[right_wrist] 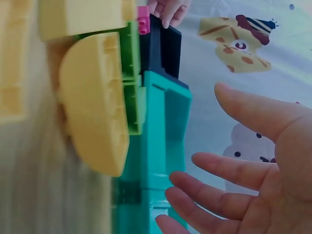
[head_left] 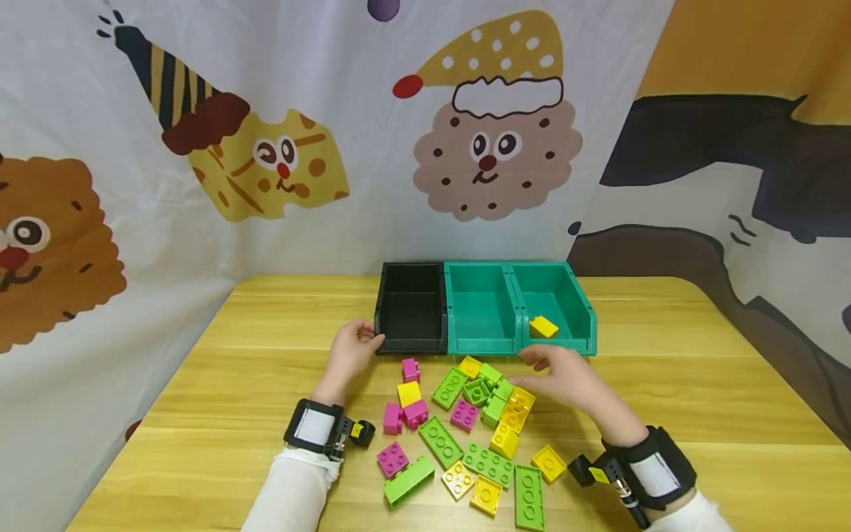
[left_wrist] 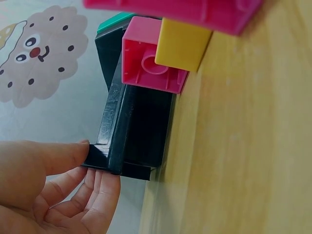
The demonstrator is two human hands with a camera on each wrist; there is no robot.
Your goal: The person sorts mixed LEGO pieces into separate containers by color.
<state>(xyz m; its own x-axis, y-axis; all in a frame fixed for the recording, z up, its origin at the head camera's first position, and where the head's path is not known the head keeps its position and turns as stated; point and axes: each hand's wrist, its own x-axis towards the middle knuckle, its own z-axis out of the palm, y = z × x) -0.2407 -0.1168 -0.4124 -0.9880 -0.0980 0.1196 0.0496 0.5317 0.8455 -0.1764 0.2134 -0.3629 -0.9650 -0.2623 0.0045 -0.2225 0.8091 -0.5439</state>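
My left hand (head_left: 352, 349) holds the front left corner of the black bin (head_left: 412, 344); in the left wrist view the thumb lies on top of its edge and the fingers sit beneath. My right hand (head_left: 561, 375) hovers over the right side of the brick pile, close in front of the teal bins (head_left: 485, 346). Its fingers are spread and hold nothing in the right wrist view. A yellow brick (head_left: 544, 326) lies inside the right teal bin. Below the hands are loose green bricks (head_left: 441, 442), yellow bricks (head_left: 485, 495) and pink bricks (head_left: 464, 415).
The black bin and two teal bins stand side by side at the back of the wooden table (head_left: 219, 414). Behind them hangs a cloth (head_left: 372, 222) printed with cartoon food. The several loose bricks spread from the bins toward the near edge.
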